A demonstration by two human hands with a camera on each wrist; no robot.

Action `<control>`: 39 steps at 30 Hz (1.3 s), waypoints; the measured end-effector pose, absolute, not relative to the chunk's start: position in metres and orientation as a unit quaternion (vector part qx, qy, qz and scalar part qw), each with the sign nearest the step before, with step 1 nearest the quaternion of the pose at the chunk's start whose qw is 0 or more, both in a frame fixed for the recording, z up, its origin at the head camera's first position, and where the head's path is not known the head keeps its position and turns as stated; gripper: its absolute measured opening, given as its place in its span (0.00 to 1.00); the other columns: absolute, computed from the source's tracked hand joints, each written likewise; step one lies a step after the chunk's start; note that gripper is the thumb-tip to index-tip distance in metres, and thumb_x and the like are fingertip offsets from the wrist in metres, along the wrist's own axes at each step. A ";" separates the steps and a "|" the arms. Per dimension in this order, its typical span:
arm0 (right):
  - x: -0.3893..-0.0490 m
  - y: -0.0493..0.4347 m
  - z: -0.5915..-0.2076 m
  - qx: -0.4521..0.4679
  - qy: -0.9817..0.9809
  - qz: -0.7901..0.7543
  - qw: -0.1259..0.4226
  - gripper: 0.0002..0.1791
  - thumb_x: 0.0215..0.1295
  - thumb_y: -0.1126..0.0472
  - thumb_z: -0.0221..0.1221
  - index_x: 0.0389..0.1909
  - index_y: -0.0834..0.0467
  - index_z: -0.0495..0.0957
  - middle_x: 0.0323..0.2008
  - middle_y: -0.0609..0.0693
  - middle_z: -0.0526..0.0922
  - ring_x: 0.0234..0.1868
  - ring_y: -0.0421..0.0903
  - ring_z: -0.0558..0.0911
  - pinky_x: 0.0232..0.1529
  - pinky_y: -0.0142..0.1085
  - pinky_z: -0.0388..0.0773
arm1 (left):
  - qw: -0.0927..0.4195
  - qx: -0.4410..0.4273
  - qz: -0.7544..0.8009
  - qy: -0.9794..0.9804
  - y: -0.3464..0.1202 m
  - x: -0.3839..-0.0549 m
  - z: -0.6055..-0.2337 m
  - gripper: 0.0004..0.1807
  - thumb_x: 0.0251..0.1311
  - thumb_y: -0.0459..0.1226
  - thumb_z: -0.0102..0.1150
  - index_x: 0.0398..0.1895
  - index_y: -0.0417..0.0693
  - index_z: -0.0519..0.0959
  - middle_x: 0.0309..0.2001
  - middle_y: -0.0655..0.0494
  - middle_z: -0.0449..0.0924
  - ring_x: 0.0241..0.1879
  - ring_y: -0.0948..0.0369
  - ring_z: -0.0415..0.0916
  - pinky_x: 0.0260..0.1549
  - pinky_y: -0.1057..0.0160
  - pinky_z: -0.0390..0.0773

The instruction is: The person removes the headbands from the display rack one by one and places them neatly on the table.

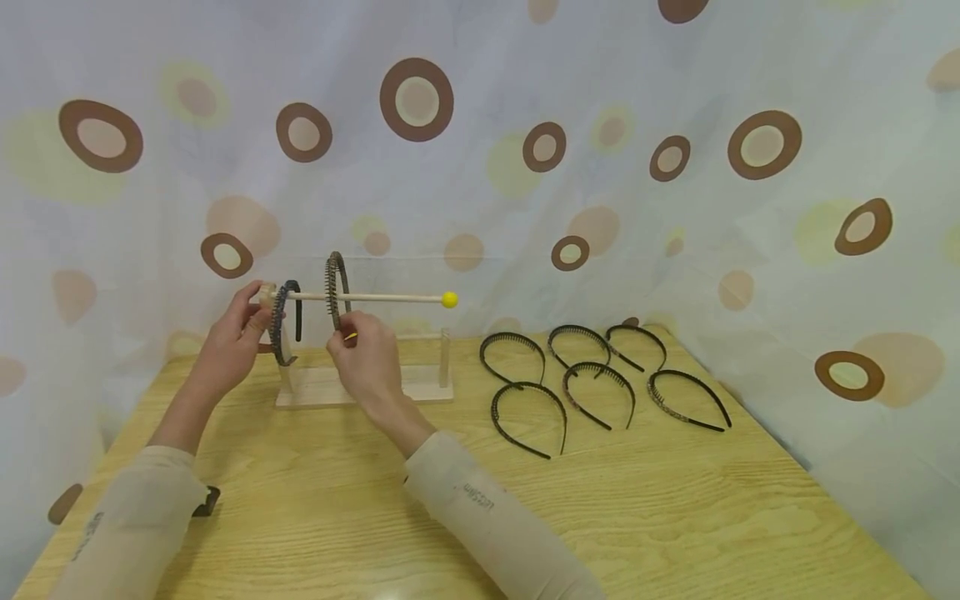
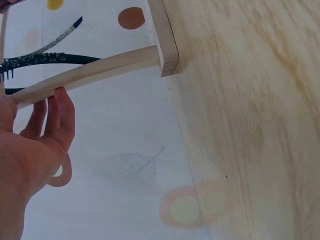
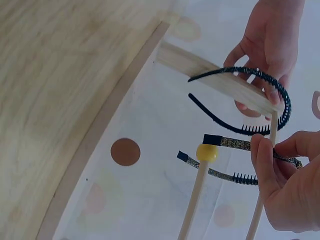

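At the left end of a wooden display stand (image 1: 427,385), my left hand (image 1: 228,346) grips the top of its upright post (image 2: 120,64), thumb and fingers around the wood. A dark toothed headband (image 1: 277,325) hangs on the upper rod (image 1: 393,297), close to that hand. My right hand (image 1: 369,358) pinches a gold-and-black glittery headband (image 3: 235,144) between thumb and fingers. This headband loops over the same rod, further right, its tips pointing down toward the base. A yellow ball (image 1: 449,300) caps the rod's right end.
Right of the stand, several dark headbands lie on the wood-grain table, among them a plain black one (image 1: 495,417) in front and a patterned one (image 1: 667,406) at right. A lower rod (image 3: 192,210) with a yellow tip runs below the upper one. A patterned curtain (image 1: 480,192) hangs behind.
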State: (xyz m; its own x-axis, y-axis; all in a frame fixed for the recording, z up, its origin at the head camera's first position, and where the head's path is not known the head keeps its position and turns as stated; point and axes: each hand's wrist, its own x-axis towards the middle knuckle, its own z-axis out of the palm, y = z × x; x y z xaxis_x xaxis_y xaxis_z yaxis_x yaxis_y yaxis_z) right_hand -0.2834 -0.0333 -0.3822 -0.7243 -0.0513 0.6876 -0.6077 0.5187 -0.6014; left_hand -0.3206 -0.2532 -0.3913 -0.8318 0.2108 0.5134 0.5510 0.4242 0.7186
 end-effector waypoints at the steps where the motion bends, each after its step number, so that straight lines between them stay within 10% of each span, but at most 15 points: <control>1: -0.284 -0.031 -0.381 0.203 -0.815 0.439 0.321 0.05 0.61 0.73 0.64 0.37 0.64 0.84 0.34 0.53 0.85 0.31 0.37 0.83 0.32 0.17 0.76 | 0.176 -0.230 -0.483 -0.826 -0.253 -0.320 -0.392 0.30 0.83 0.43 0.35 0.81 0.44 0.48 0.58 0.27 0.70 0.57 0.34 0.71 0.37 0.70 0.85; 17: -0.295 0.017 -0.353 0.218 -0.767 0.466 0.384 0.07 0.61 0.74 0.62 0.39 0.67 0.85 0.35 0.55 0.86 0.30 0.43 0.86 0.33 0.21 0.81 | 0.179 -0.233 -0.472 -0.831 -0.253 -0.327 -0.396 0.28 0.83 0.41 0.35 0.81 0.44 0.49 0.59 0.27 0.71 0.58 0.33 0.72 0.41 0.49 0.85; 30: -0.296 0.062 -0.334 0.280 -0.723 0.488 0.402 0.09 0.65 0.72 0.62 0.44 0.67 0.85 0.37 0.56 0.87 0.33 0.45 0.87 0.37 0.29 0.84 | 0.193 -0.223 -0.470 -0.832 -0.250 -0.317 -0.395 0.28 0.82 0.42 0.36 0.80 0.45 0.53 0.58 0.27 0.72 0.56 0.33 0.73 0.36 0.75 0.82; 39: -0.295 0.092 -0.320 0.258 -0.697 0.503 0.441 0.08 0.64 0.71 0.61 0.41 0.65 0.85 0.35 0.54 0.87 0.32 0.44 0.86 0.35 0.34 0.85 | 0.224 -0.225 -0.455 -0.832 -0.251 -0.316 -0.391 0.26 0.82 0.39 0.39 0.78 0.43 0.55 0.54 0.30 0.73 0.51 0.37 0.75 0.36 0.74 0.83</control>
